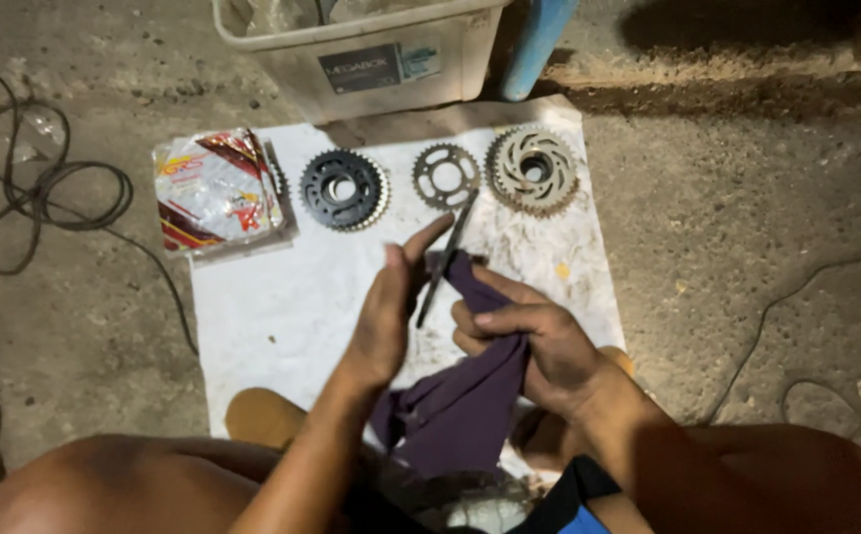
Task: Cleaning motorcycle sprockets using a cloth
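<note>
2 hands working a thin dark rod with a purple cloth over a white sheet on the floor.

The right hand (529,341) is closed around the purple cloth (465,396); the left hand (391,307), fingers upright, pinches the thin dark rod (447,259). Behind: a beige bin (361,59) with a dark rectangular label, a red-and-white flat packet (215,188), and 3 sprockets (343,189).

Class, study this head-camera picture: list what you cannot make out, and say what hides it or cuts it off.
- Lower end of the thin dark tool: wrapped in the purple cloth and covered by the right hand.
- Left hand grip: seen from the back, palm hidden.
- Plastic bin: contents cut off by the top edge.
- Packaged item: hidden by glossy wrapping.
</note>
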